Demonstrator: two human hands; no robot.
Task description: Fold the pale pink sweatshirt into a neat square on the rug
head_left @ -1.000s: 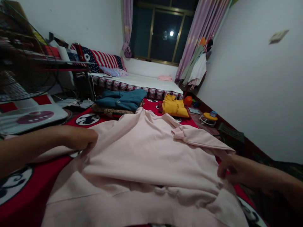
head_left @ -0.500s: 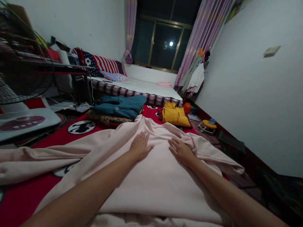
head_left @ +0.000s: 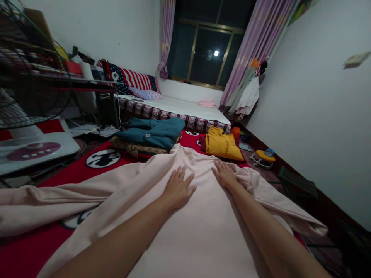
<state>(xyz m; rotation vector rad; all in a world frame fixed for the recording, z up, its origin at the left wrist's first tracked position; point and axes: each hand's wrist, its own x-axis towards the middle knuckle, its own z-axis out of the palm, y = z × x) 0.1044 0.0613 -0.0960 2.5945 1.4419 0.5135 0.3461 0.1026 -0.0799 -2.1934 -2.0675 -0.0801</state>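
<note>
A large pale pink garment (head_left: 199, 220) lies spread over a red patterned blanket (head_left: 72, 173) in front of me. My left hand (head_left: 178, 187) rests flat on its upper middle, fingers stretched and slightly apart. My right hand (head_left: 225, 174) lies flat on the cloth a little farther on and to the right, fingers extended, next to a bunched pink fold (head_left: 255, 181). Both forearms reach forward across the garment. One pink sleeve (head_left: 37, 204) trails off to the left.
A folded teal garment (head_left: 152, 132) on a patterned pile and a folded yellow garment (head_left: 222, 144) lie beyond the pink one. A fan (head_left: 31, 96) stands at the left. A mattress (head_left: 179, 108) sits under the window. Small items (head_left: 262, 156) lie by the right wall.
A second ago both hands pinched the garment's left and right edges. They let go, moved to its middle and now press flat on it, sliding slightly forward.
</note>
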